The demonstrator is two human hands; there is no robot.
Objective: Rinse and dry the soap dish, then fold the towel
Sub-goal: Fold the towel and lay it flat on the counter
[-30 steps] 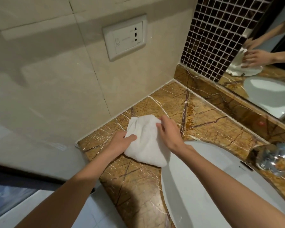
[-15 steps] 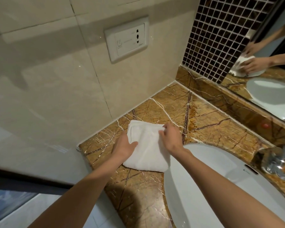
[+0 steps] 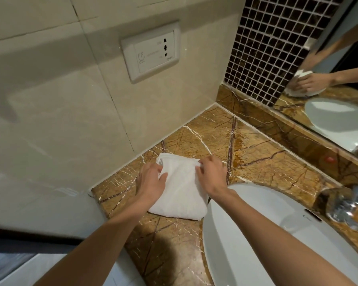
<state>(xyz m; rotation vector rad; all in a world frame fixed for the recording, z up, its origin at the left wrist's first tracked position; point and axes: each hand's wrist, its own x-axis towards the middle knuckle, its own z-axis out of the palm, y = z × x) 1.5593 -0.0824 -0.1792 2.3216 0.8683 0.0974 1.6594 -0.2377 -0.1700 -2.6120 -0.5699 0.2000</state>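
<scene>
The towel was seen as plain white. The counter was patterned in brown-gold marble with white and dark veins. The basin was white, the wall tiles beige, the mosaic dark brown with pale grout.

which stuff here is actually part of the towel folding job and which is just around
In use:
white towel, lying on the marble counter
left hand, on the towel's left edge
right hand, pinching its far right corner

Just around:
white sink basin
chrome tap
wall socket
mirror
mosaic tiles
No soap dish in view.
</scene>
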